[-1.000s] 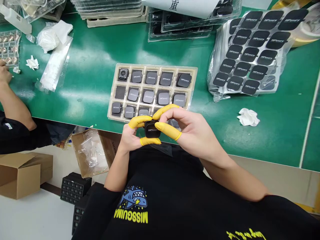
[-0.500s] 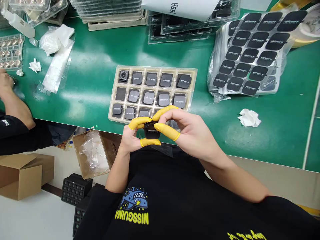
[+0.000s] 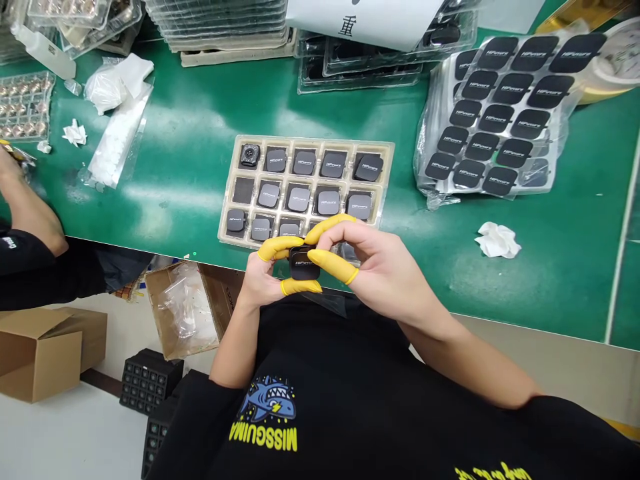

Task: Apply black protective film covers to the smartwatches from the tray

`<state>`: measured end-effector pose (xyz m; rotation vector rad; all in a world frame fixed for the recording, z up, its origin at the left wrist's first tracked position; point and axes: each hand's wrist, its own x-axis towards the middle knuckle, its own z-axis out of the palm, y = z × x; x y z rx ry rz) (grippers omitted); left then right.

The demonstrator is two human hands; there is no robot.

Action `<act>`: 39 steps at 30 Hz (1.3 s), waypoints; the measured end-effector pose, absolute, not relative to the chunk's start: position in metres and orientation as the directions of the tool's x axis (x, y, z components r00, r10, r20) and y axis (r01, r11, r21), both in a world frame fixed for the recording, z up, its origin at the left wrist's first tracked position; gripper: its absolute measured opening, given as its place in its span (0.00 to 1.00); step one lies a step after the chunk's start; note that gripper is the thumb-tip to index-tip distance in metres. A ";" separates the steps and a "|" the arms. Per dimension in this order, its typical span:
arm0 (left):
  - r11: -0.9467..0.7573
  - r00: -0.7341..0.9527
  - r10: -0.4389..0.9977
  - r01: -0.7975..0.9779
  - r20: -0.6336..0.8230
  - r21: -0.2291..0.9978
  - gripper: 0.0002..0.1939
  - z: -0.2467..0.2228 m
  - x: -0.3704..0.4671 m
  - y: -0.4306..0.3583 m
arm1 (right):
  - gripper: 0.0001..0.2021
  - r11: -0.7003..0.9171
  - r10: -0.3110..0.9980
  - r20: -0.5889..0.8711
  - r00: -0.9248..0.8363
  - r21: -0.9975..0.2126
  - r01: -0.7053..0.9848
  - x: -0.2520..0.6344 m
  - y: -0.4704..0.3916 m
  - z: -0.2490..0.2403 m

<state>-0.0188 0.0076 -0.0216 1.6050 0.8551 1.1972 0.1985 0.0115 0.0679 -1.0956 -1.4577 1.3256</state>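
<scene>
Between my hands is a black square smartwatch (image 3: 305, 265), its face carrying a printed HiFuture film. My left hand (image 3: 260, 273) grips it at the left, with yellow finger cots on the fingertips. From the upper right, my right hand (image 3: 373, 263), also in yellow cots, pinches at its top right edge. Just beyond lies a cream compartment tray (image 3: 227, 180) with several similar black squares in it. A watch (image 3: 249, 155) in the far left compartment shows its round sensor back. My right hand hides part of the tray's near row.
On the right lies a stack of HiFuture film sheets (image 3: 495, 120), with a crumpled tissue (image 3: 498, 240) nearer me. Stacked trays (image 3: 220, 27) line the back. At left are a plastic bag of white pieces (image 3: 117, 133) and a co-worker's arm (image 3: 33, 200). Cartons (image 3: 55, 360) stand on the floor.
My hands keep the same grip on the smartwatch. The view has shifted very slightly. At the far left, the co-worker's hand has moved, and something shiny now shows by it.
</scene>
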 end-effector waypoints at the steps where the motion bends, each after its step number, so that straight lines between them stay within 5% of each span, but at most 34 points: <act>1: -0.325 0.285 0.906 0.001 0.312 0.946 0.42 -0.021 -0.019 0.007 | 0.07 0.064 0.968 0.043 -0.248 -0.995 0.075 0.198 0.011 0.067; 5: -0.301 0.278 0.915 -0.012 0.292 0.954 0.40 -0.021 -0.019 0.006 | 0.05 0.153 0.979 0.112 -0.172 -0.957 0.245 0.197 0.008 0.060; 10: -0.276 0.292 0.920 0.007 0.262 0.961 0.43 -0.021 -0.020 0.004 | 0.22 0.217 0.961 0.126 -0.246 -0.894 0.391 0.200 0.008 0.055; 17: -0.137 0.356 0.926 0.005 0.127 0.991 0.38 -0.022 -0.019 -0.001 | 0.10 0.068 0.931 -0.057 -0.360 -0.943 0.325 0.193 0.017 0.051; 27: 0.029 0.068 0.997 -0.081 -0.023 0.996 0.27 -0.012 -0.040 -0.020 | 0.04 0.281 0.959 0.247 -0.139 -0.896 0.343 0.167 0.086 0.026; 33: 0.043 0.023 0.999 -0.134 -0.041 0.990 0.24 -0.017 -0.054 -0.031 | 0.10 0.357 0.907 0.112 -0.407 -0.717 0.599 0.105 0.173 0.010; 39: 0.068 -0.034 0.997 -0.157 -0.074 0.985 0.24 -0.026 -0.068 -0.039 | 0.15 0.446 0.863 0.055 -0.502 -0.548 0.708 0.078 0.167 -0.007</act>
